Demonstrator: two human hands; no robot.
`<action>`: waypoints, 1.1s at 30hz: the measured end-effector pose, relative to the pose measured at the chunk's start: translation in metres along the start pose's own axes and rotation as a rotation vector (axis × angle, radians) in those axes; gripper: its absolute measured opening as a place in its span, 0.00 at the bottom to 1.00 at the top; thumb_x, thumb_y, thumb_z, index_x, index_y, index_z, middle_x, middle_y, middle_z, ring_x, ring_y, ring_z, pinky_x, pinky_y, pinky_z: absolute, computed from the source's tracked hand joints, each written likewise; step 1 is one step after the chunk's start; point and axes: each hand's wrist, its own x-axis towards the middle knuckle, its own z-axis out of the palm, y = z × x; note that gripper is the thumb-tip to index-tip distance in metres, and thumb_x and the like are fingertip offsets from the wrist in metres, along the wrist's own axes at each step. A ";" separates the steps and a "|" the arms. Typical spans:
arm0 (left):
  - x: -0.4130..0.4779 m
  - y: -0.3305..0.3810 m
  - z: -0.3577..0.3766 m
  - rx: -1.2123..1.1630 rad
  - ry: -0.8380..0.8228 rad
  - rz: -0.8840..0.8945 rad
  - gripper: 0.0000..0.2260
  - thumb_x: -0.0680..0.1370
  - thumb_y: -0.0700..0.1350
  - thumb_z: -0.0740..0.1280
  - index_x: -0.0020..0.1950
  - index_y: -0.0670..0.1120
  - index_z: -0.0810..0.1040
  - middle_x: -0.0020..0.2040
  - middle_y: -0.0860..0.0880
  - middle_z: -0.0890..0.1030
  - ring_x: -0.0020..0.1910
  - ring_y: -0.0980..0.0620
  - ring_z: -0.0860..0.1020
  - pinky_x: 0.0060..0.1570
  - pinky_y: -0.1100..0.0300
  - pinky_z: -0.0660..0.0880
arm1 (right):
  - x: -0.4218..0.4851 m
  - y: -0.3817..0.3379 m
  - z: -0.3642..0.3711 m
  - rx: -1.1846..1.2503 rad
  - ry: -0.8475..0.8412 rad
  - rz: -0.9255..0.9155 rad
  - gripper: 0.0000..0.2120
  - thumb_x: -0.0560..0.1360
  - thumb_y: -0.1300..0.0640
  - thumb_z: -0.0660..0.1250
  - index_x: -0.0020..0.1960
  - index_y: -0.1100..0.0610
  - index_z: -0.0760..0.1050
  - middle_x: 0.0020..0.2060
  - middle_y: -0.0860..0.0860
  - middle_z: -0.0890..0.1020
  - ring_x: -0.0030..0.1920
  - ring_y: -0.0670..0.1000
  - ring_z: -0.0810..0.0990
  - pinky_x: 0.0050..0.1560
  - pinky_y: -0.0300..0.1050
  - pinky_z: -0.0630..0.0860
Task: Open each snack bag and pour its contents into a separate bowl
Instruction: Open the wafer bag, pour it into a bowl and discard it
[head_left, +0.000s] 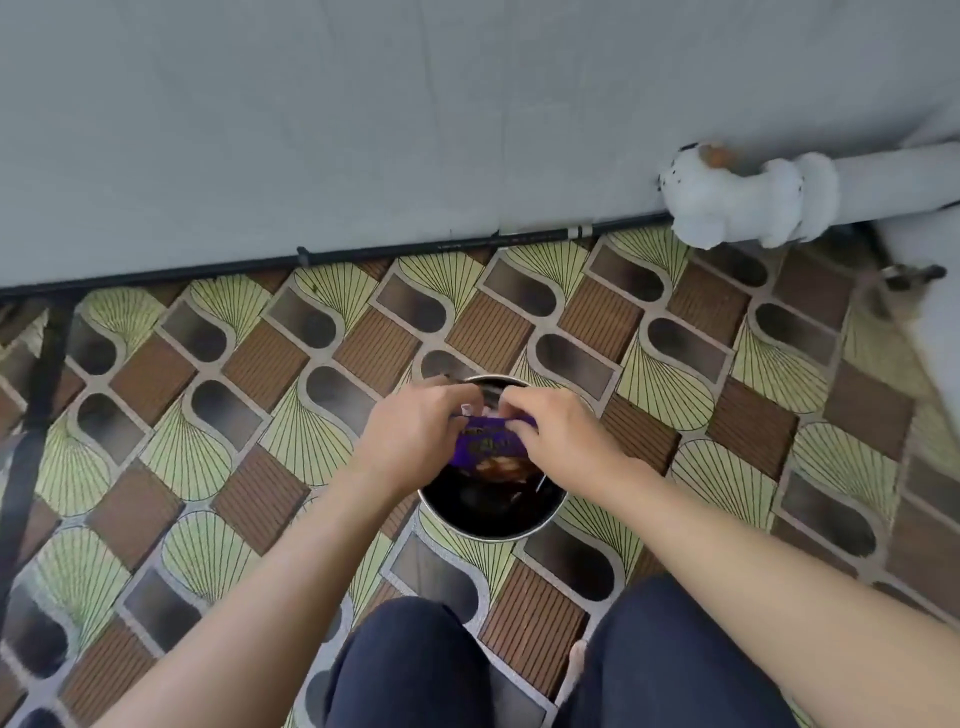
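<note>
While the patterned floor (249, 483) bears a steel bowl (488, 535), the opening step is in hand.
Just above the bowl, the left hand (410, 431) and right hand (556, 436) pinch with curled fingers (447, 400) the top edge of the purple snack bag (488, 444); whether it is torn I cannot tell. Next, I judge, they must pull apart, then tip it.

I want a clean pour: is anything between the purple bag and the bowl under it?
Nothing visible does. The left hand and the right hand pinch the purple bag by its top, right over the bowl, whose mouth is open below it.
</note>
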 end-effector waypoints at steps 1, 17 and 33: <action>0.004 -0.004 0.010 0.012 -0.038 -0.003 0.06 0.79 0.45 0.66 0.53 0.56 0.78 0.49 0.54 0.80 0.50 0.49 0.78 0.42 0.51 0.79 | 0.002 0.007 0.009 -0.020 -0.032 0.004 0.04 0.79 0.57 0.66 0.48 0.48 0.73 0.45 0.45 0.80 0.47 0.50 0.79 0.47 0.50 0.80; -0.021 0.079 -0.182 0.147 0.132 0.067 0.09 0.81 0.55 0.63 0.58 0.55 0.78 0.49 0.55 0.81 0.48 0.49 0.82 0.46 0.53 0.79 | -0.040 -0.085 -0.169 -0.182 0.159 -0.007 0.08 0.78 0.51 0.65 0.56 0.51 0.76 0.48 0.46 0.78 0.48 0.49 0.77 0.60 0.55 0.73; -0.089 0.395 -0.561 0.255 0.449 0.387 0.10 0.82 0.57 0.61 0.60 0.57 0.76 0.49 0.55 0.80 0.48 0.49 0.80 0.44 0.54 0.78 | -0.243 -0.222 -0.596 -0.408 0.721 0.063 0.09 0.77 0.51 0.62 0.53 0.53 0.76 0.44 0.50 0.80 0.44 0.55 0.80 0.51 0.53 0.74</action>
